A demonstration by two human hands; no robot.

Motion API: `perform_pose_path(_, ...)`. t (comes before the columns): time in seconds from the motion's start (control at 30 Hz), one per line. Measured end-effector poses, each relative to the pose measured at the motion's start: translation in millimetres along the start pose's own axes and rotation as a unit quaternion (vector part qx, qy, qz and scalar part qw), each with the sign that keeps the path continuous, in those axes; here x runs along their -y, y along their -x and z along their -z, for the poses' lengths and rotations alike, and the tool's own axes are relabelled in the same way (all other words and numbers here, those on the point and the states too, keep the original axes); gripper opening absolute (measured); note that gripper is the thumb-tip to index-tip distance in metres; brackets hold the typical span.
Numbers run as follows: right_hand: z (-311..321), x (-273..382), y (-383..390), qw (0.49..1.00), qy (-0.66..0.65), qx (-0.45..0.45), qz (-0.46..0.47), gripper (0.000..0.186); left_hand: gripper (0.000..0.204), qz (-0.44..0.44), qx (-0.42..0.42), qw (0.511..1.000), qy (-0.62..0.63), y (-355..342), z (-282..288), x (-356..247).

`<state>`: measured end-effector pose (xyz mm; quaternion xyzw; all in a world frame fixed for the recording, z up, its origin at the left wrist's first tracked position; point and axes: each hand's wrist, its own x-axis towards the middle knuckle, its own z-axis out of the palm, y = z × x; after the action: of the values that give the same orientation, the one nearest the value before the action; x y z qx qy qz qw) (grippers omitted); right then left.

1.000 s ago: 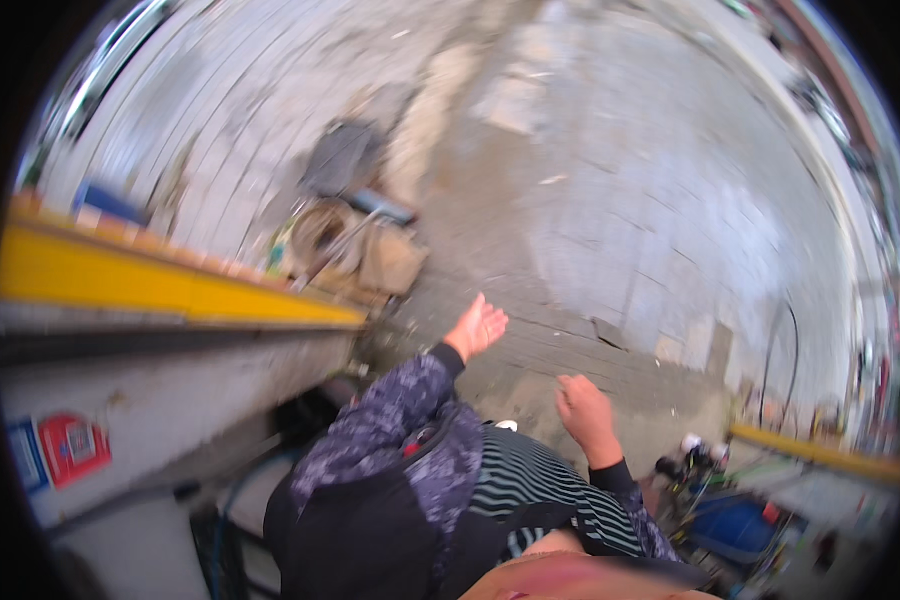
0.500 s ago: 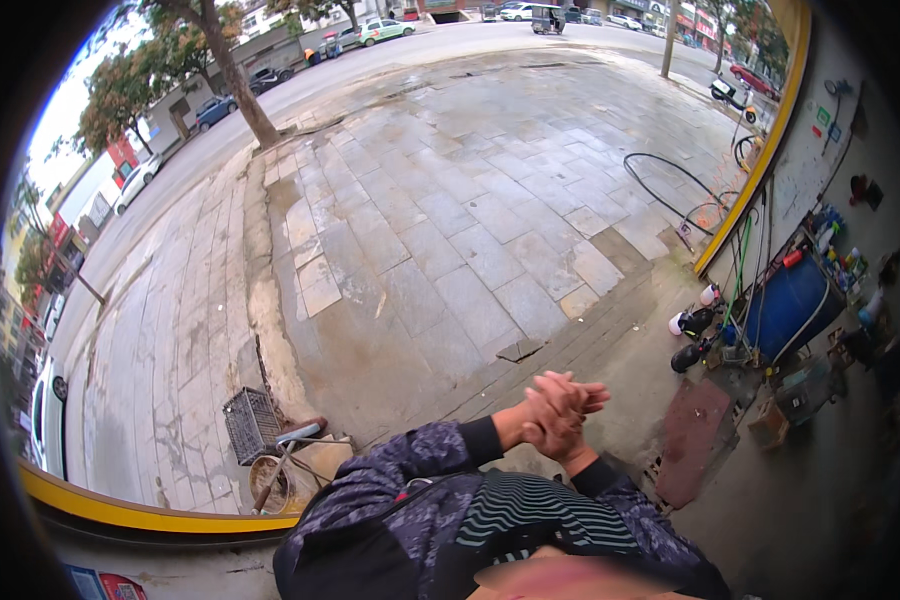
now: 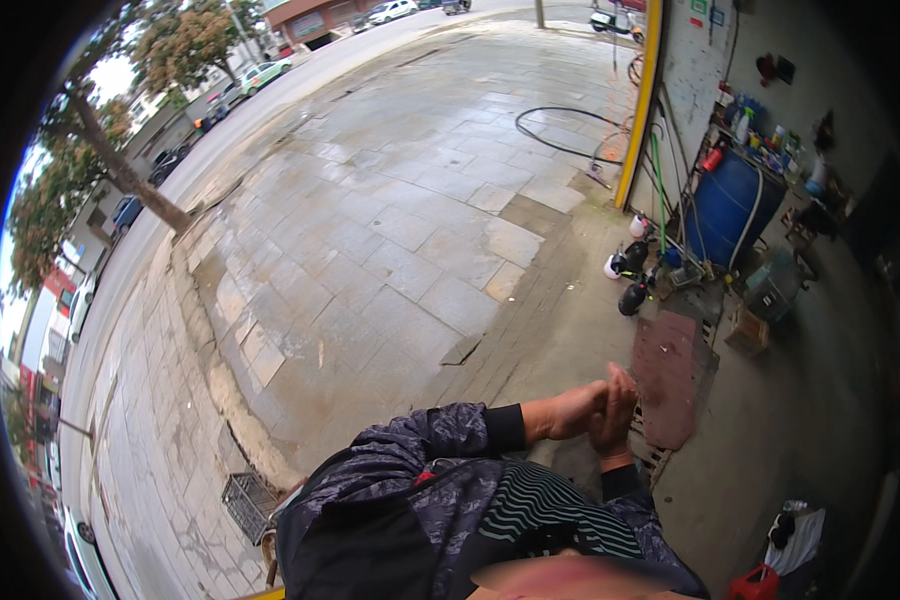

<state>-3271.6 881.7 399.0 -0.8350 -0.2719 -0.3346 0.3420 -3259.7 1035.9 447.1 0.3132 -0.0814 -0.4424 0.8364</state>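
My left hand (image 3: 565, 412) and my right hand (image 3: 615, 415) are pressed together low in front of me, right of the middle of the view. Both are closed against each other; the left fingers are partly hidden behind the right hand, whose fingers point upward. No tool shows in either. Below them are my dark patterned sleeves and striped top. A reddish board (image 3: 667, 370) lies on the floor just beyond my right hand, beside a slotted drain grate (image 3: 652, 462).
A yellow door edge (image 3: 638, 120) borders wet paving (image 3: 390, 240). At right are a blue barrel (image 3: 725, 205), spray bottles (image 3: 630, 260), hoses and a cardboard box (image 3: 747, 328). A red container (image 3: 755, 585) sits lower right, a crate (image 3: 252, 505) lower left. Tree (image 3: 130, 175) and street lie beyond.
My view has swung toward the indoor corner on the right. My hands, separate a second ago, came together and have since moved rightward in view, still touching.
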Motion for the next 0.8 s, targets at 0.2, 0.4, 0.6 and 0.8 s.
perform_pose_path(0.2,8.9,-112.1,4.2,0.635,-0.523,-0.219,-0.525,0.068,0.046,-0.075,0.163,0.981,-0.08,-98.1,3.8,-44.7)
perform_pose_path(0.4,16.4,-161.3,-79.2,0.546,-0.603,-0.217,-0.54,0.069,0.051,-0.365,0.047,0.7,-0.612,-201.0,21.5,-43.5)
perform_pose_path(0.6,58.4,-202.1,-120.7,0.534,-0.61,-0.24,-0.533,0.07,0.046,-0.503,0.169,0.69,-0.493,-283.3,18.8,-55.2)
perform_pose_path(0.8,130.4,-233.1,-82.2,0.504,-0.595,-0.313,-0.541,0.072,0.061,-0.445,0.303,0.73,-0.422,-386.7,0.3,-2.9)
